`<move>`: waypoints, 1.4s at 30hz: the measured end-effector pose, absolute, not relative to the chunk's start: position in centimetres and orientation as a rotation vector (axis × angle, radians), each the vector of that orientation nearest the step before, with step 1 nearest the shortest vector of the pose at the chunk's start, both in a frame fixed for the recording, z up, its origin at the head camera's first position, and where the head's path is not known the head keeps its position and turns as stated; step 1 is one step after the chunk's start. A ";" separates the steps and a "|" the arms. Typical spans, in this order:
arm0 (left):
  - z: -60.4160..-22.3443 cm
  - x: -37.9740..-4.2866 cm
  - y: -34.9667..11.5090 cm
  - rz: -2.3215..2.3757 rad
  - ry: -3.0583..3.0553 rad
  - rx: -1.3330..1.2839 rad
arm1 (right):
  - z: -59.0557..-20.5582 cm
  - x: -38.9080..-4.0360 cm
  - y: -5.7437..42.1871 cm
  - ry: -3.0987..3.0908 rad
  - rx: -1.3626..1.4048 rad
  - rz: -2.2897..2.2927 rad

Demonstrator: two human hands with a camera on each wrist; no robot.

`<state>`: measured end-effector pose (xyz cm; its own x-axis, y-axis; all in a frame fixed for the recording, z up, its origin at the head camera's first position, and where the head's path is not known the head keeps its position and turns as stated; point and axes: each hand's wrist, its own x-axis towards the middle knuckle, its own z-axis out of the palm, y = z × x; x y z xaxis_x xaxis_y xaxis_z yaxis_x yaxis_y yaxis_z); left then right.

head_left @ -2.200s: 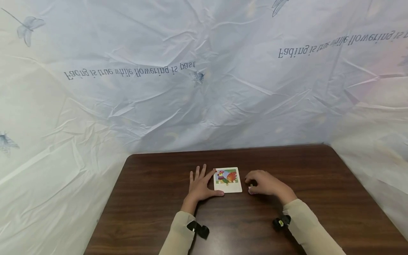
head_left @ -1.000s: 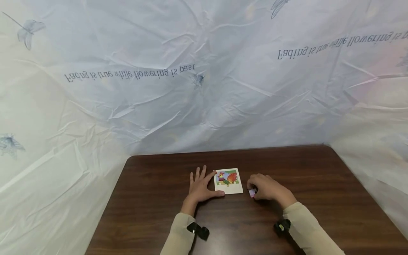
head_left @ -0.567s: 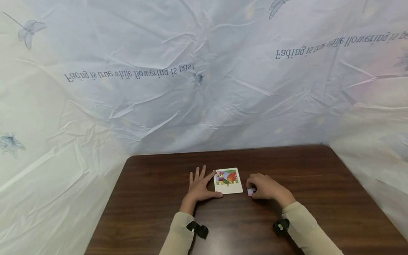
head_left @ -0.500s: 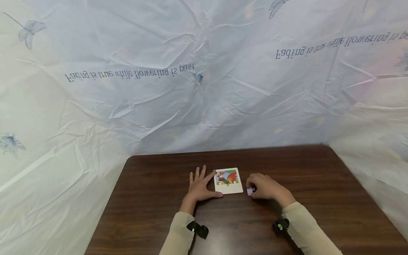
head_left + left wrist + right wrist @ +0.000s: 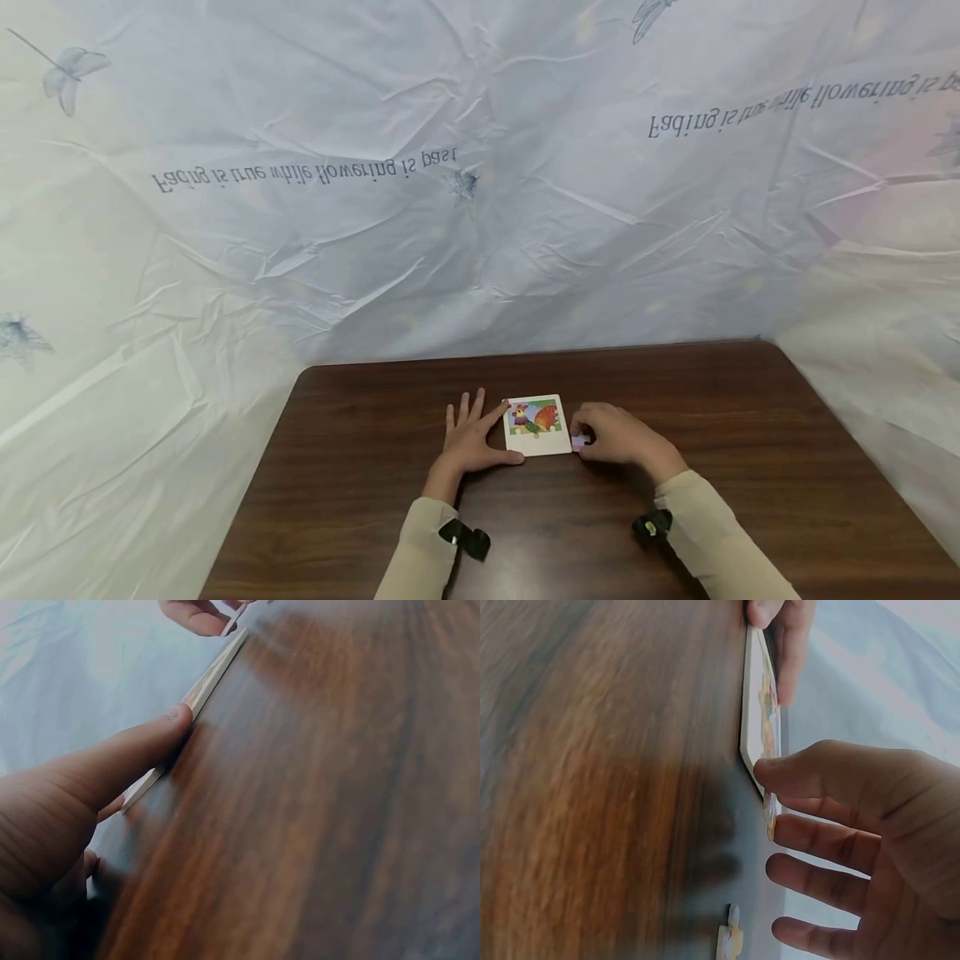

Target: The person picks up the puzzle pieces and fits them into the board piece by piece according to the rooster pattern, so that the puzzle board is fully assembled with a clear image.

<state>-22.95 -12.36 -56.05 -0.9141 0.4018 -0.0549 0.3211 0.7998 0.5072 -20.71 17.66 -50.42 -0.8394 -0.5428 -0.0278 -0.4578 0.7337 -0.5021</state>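
A square jigsaw board (image 5: 546, 447) lies on the table, its upper part filled with a colourful rooster picture and the strip nearest me bare and pale. My left hand (image 5: 468, 443) spreads its fingers, with thumb and index finger touching the board's left side at the near and far edges. Just off the board's right edge, my right hand (image 5: 621, 433) pinches a small lilac jigsaw piece (image 5: 578, 442) between thumb and fingers. That piece is seen nearly edge-on in the right wrist view, beside the board's corner.
Another jigsaw piece (image 5: 731, 941) lies on the table in the right wrist view; my right hand hides it in the head view. The dark brown wooden table (image 5: 360, 467) ends at a wall of pale printed sheeting (image 5: 480, 250).
My right hand first turns the jigsaw piece so its lilac face shows, then carries it left, up to the board's right edge. My left hand stays at the board.
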 end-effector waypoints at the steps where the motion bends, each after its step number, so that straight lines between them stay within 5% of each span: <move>1: -56.0 -23.0 -12.3 0.751 2.825 0.568 | -50.4 -20.8 17.5 2.764 -0.803 -0.732; 42: -56.5 -23.1 -12.5 0.763 2.838 0.567 | -51.1 -22.8 10.2 2.728 -0.996 -0.712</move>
